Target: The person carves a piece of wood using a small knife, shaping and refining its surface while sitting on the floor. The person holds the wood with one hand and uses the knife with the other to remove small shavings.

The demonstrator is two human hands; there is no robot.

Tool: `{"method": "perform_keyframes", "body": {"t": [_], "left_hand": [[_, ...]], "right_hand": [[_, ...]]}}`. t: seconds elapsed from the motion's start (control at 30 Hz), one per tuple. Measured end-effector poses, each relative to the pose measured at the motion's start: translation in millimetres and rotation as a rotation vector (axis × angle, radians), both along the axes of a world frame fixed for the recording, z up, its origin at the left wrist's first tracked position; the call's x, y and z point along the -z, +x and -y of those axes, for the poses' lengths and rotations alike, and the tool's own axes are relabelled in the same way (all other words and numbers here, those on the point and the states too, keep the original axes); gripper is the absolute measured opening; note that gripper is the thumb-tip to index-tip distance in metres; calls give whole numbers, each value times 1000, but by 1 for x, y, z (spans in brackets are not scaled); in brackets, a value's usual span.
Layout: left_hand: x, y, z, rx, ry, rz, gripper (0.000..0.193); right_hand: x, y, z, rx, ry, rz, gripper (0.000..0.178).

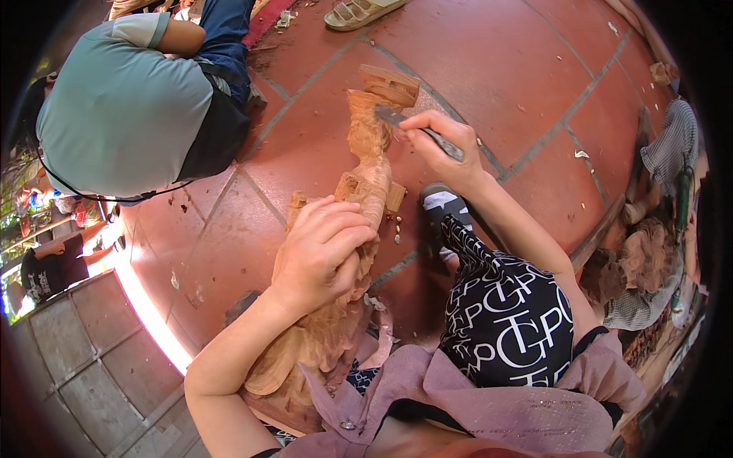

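A carved wooden figure [374, 195] lies lengthwise from my lap toward the far side, its narrow end, topped by a block-like carved piece [389, 85], pointing away from me. My left hand [321, 244] is laid over the middle of the carving, its fingers curled round it. In my right hand [447, 149] is a flat metal carving tool [439, 141], pinched between thumb and fingers. The tool's wide tip is at the right side of the figure's far end; whether it touches the wood I cannot tell. The broad, folded lower part of the figure rests by my left forearm.
To the far left a person in a pale green shirt [126, 107] sits close by. A sandal [363, 12] lies at the top edge. At the right are another brown carving [645, 252] and a checked cloth [670, 141]. Wood chips dot the red tiled floor [527, 99].
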State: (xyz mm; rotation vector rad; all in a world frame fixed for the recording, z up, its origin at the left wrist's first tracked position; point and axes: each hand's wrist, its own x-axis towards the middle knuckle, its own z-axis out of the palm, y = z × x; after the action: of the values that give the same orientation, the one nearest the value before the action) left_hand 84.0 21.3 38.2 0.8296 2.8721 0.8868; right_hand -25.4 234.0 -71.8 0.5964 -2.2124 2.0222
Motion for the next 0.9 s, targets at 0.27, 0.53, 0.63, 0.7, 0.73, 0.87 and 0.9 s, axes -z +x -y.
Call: {"method": "perform_keyframes", "body": {"t": [0.27,0.53,0.63,0.7,0.73,0.87,0.9], "left_hand": [[-1,0,0,1,-12,4,24],[-3,0,0,-4,-5,6,25],[-1,0,0,9,-1,-4,25],[0,0,1,8,7,-7,27],[1,1,0,-1,11,-8,29],[0,0,0,-9,7,-5,31],[0,0,0,-2,7,-8,28]], "right_hand": [[7,1,-3,45,-8,14,10],[18,7,-8,54,67,69,9],[8,4,8,15,-30,-22,11],[19,7,2,30,37,14,11],[22,11,-5,52,60,46,11],[23,11,-8,78,19,30,10],[21,11,-4,58,8,8,11]]}}
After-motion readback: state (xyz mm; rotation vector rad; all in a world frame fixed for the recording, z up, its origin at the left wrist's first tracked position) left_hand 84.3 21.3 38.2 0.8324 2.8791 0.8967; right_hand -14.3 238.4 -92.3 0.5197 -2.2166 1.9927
